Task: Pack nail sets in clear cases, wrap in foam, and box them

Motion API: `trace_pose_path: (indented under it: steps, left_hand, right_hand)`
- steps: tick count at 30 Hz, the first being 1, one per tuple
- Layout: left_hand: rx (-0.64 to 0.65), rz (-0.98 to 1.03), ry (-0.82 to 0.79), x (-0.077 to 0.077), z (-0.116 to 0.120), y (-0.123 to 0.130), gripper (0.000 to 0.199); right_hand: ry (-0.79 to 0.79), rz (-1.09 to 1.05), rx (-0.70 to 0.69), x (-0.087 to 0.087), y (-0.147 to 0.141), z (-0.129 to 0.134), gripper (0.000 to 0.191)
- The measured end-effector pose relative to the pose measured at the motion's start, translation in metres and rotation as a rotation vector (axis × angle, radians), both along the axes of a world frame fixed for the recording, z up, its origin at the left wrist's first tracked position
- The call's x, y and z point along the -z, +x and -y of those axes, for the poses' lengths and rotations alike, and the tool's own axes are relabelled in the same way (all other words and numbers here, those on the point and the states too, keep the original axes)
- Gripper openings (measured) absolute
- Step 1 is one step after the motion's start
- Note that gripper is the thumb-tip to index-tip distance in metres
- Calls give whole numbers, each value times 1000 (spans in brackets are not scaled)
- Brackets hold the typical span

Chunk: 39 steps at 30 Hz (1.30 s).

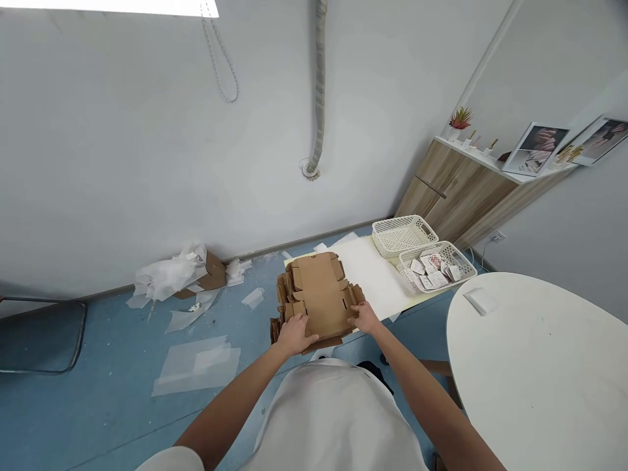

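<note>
A stack of flattened brown cardboard boxes (321, 294) lies on the near left end of a low white-topped table (373, 271), its layered edges uneven. My left hand (296, 335) is at the stack's near left corner, fingers over the top sheet and closed on its edge. On the right side, my right hand (364, 318) grips the edge of the top cardboard, fingertips resting on a flap. The undersides of both hands' grips are hidden.
Right of the stack are a white perforated basket (402, 237) and another basket (444, 288) holding small printed cards (432, 265). A round white table (544, 360) stands at right, a wooden cabinet (456, 186) behind. Packing scraps (196, 363) and a crumpled white bag (171, 271) litter the floor.
</note>
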State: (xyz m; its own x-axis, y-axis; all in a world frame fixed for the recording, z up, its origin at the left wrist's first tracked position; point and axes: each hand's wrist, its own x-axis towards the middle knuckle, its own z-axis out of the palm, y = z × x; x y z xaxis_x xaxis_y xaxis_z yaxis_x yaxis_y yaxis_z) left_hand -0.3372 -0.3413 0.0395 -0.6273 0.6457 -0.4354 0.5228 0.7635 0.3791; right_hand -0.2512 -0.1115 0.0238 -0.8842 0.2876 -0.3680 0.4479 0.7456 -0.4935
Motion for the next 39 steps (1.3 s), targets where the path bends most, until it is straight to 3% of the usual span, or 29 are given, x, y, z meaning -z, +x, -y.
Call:
trace_pose_path:
  steps: [3,6,10,13,15,19,22,24,28,31,33,39]
  left_hand:
    - [26,11,43,0,-8,4,59]
    - [66,2,99,-1,-18,8,54]
    - [131,-72,139,-1,-25,10,39]
    - [164,-123,127,-2,-26,9,30]
    - [148,-151,108,-3,-27,6,34]
    - [81,-181,151,-7,-27,0,33]
    - [57,-237,269,-13,-26,-2,31]
    - [34,-288,366,-18,-25,-1,30]
    - [22,-368,550,-26,-26,7,26]
    - [78,-389,632,-29,-33,21,23]
    - [146,-391,665,-30,-41,33,21]
    - [300,-344,685,-37,-70,64,23]
  right_hand:
    - [-47,-20,23,-3,-4,1,48]
    - [-113,-106,141,-12,-9,2,48]
    - [-384,-255,384,-32,-15,3,50]
    - [-518,-325,449,-49,-12,6,53]
    - [-476,-387,447,-56,-3,12,54]
    - [-122,-486,299,-49,22,33,41]
    - [-55,-251,84,-34,35,46,29]
    - [-117,-115,73,-30,38,48,33]
    - [-500,-203,402,-48,34,39,58]
    - [-824,-281,598,-73,28,29,54]
    - [-849,-295,651,-86,26,24,49]
    - [-541,-320,744,-98,48,8,41]
